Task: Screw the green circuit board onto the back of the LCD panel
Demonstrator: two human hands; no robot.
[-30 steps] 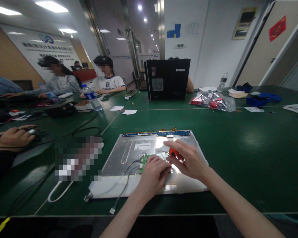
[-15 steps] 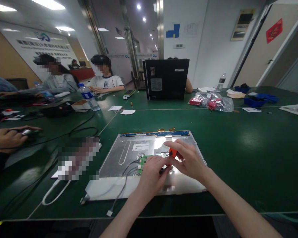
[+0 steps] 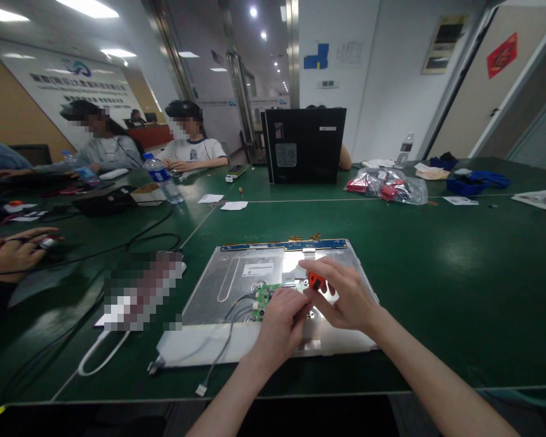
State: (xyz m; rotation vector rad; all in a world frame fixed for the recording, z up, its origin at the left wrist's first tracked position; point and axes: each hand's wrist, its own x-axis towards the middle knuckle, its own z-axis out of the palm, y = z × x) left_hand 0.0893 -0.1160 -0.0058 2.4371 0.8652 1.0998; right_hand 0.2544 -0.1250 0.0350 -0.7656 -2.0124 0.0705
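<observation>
A flat metal display panel (image 3: 218,285) lies on the table in front of me, its back facing up. Fixed near its middle is a green circuit board (image 3: 260,301), partly covered by my hands. My right hand (image 3: 346,294) has its fingers closed around an orange-and-black screwdriver (image 3: 316,280); only the handle shows and its shaft is hidden. My left hand (image 3: 282,318) rests over the board with fingers bunched beside the right fingertips. What those fingers pinch, if anything, is hidden. Thin dark cables with a white plug (image 3: 201,389) run from the board toward the table's front edge.
Left of the panel lies a blurred-out object (image 3: 145,291) with a white cable loop. Another person's hand (image 3: 16,252) is at the far left. Beyond are a bottle (image 3: 162,177), a black computer case (image 3: 306,145) and a plastic bag with red items (image 3: 386,186).
The orange handle has turned slightly between my right fingers. My left fingers have shifted a little, still close to the right fingertips. The panel stays put.
</observation>
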